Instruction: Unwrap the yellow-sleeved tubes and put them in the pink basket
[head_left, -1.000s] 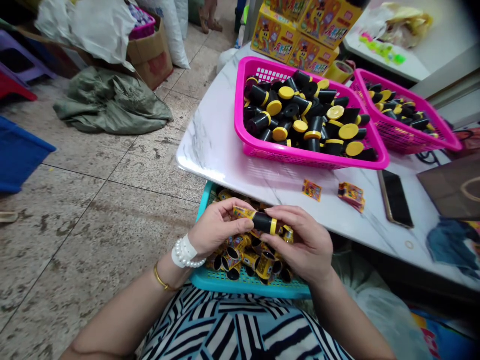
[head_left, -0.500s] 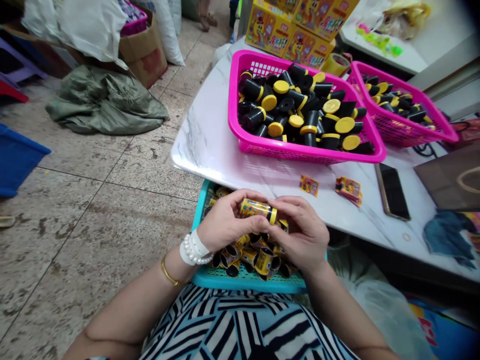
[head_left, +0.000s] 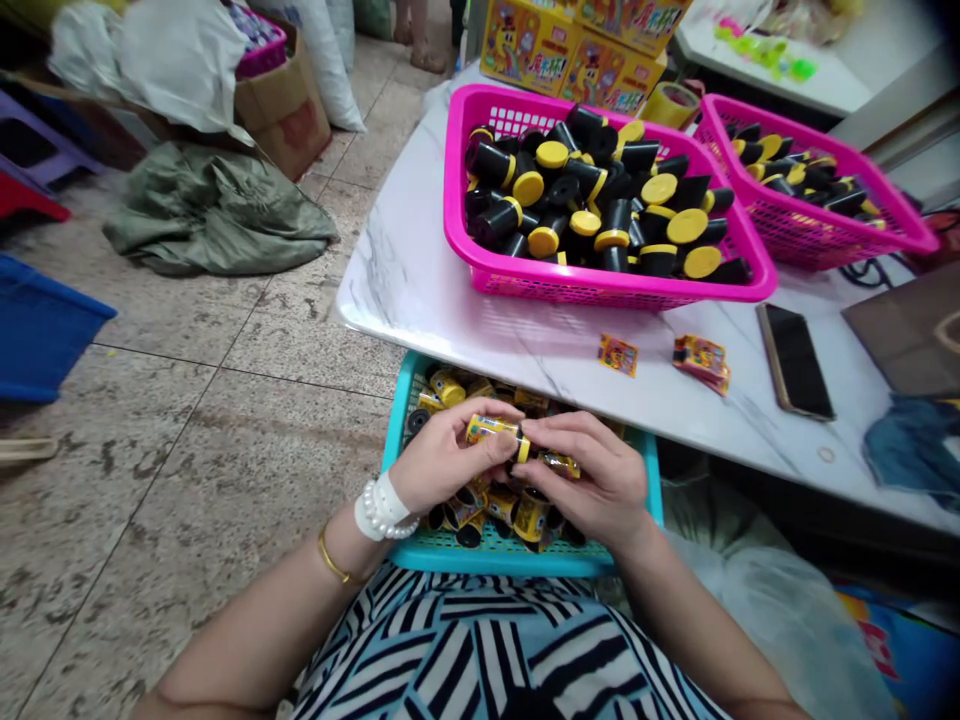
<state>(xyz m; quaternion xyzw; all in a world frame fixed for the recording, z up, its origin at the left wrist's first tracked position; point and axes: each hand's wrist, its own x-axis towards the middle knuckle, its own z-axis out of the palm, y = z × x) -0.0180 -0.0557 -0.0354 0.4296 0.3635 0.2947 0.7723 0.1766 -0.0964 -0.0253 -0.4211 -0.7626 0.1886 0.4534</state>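
My left hand [head_left: 431,455] is wrapped round a small cylindrical canister [head_left: 486,430] with a printed yellow label, lying nearly level. My right hand [head_left: 596,470] pinches its yellow-rimmed end with thumb and fingertips. Both hands are over a turquoise basket [head_left: 517,561], which holds many canisters with similar yellow labels, some showing dark ends. Under my right fingers, another labelled canister [head_left: 559,463] shows in part. Ahead on the table stands a pink basket [head_left: 600,288] full of black canisters with yellow caps, bare of labels.
On the marble-patterned table [head_left: 420,300] lie a single printed label [head_left: 618,355], a label stack [head_left: 703,362] and a phone [head_left: 796,360]. A second pink basket [head_left: 832,235] and yellow printed boxes [head_left: 570,65] stand behind. A grey-green cloth sack [head_left: 217,210] lies on the floor.
Both hands have moved slightly left and down with the canister, whose yellow end is now more covered by fingers. The camera view has shifted a little.
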